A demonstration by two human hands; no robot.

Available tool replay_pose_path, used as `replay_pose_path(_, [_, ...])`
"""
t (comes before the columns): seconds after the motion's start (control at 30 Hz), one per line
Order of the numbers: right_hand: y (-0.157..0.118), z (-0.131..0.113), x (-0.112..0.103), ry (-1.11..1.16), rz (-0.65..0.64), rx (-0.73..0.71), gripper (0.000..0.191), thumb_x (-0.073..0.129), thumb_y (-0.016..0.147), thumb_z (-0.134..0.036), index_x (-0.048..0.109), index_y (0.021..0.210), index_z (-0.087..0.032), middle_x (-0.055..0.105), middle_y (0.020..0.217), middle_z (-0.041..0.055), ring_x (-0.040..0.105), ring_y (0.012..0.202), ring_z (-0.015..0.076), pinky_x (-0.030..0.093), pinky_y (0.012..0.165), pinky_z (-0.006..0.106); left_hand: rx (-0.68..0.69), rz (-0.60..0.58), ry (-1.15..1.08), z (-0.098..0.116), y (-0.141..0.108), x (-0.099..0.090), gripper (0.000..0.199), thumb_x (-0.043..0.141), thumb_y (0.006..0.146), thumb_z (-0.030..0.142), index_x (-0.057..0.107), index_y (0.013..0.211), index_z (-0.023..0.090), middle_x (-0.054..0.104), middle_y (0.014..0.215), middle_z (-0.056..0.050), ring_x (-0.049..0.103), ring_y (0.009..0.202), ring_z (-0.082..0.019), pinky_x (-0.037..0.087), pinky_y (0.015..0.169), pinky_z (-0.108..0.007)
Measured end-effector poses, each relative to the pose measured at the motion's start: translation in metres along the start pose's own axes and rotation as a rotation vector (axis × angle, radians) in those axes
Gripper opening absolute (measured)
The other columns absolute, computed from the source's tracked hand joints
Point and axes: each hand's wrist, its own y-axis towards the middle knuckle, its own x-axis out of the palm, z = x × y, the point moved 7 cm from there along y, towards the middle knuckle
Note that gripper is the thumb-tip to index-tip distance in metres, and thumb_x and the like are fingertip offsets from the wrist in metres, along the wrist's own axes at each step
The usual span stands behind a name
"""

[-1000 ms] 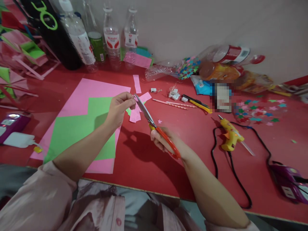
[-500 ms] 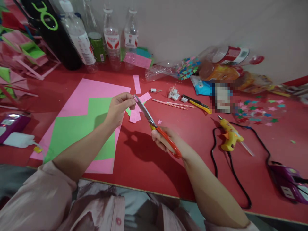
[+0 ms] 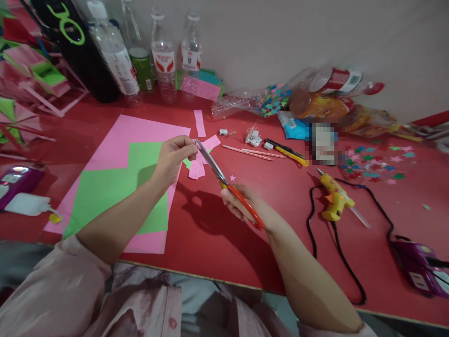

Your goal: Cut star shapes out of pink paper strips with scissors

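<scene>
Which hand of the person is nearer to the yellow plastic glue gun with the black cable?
The right hand: it is left of the glue gun, gripping the red-handled metal scissors. The left hand is farther left, beside the scissors' blade tips.

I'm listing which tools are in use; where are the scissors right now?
Near the middle of the head view, the scissors are in the right hand, tips close to the left hand's fingers.
</scene>
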Motion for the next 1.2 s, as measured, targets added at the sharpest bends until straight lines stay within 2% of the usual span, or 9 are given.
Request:
replay_pose_path(0.67, [-0.0012,-0.0022,0.0009,0.015,0.013,0.039,0.040,0.051,0.084,-0.054,0.035,0.065,-0.023,0.034,0.039,-0.0104,0.033,0.032,0.0065,0.027,0.037,0.023,0.011,0.009,0.008,0.0023,-0.0005,0.0002,0.012,0.059,0.062,0.014,0.056,0.051,0.017,0.051,0.049,0.004,0.046,0.048,-0.005,0.040,0.053,-0.022])
replay_pose_path(0.93, [0.0002,-0.0003,0.0002,0.008,0.015,0.046,0.045,0.052,0.081,-0.061,0.036,0.065,-0.023,0.034,0.039,-0.0102,0.033,0.033,0.0062,0.027,0.037,0.022,0.017,-0.006,-0.008,0.0021,0.0000,0.0008,0.012,0.059,0.063,0.013,0.057,0.052,0.017,0.052,0.048,0.004,0.047,0.048,-0.005,0.039,0.053,-0.022])
replay_pose_path(1.2, [0.0034,0.0028,-0.0008,0.009,0.028,0.034,0.050,0.054,0.077,-0.067,0.035,0.063,-0.023,0.035,0.039,-0.0097,0.033,0.033,0.0059,0.027,0.037,0.022,0.083,0.015,0.100,0.0055,-0.0001,-0.0021,0.008,0.063,0.068,0.015,0.061,0.060,0.016,0.057,0.054,0.003,0.051,0.053,-0.006,0.042,0.056,-0.022])
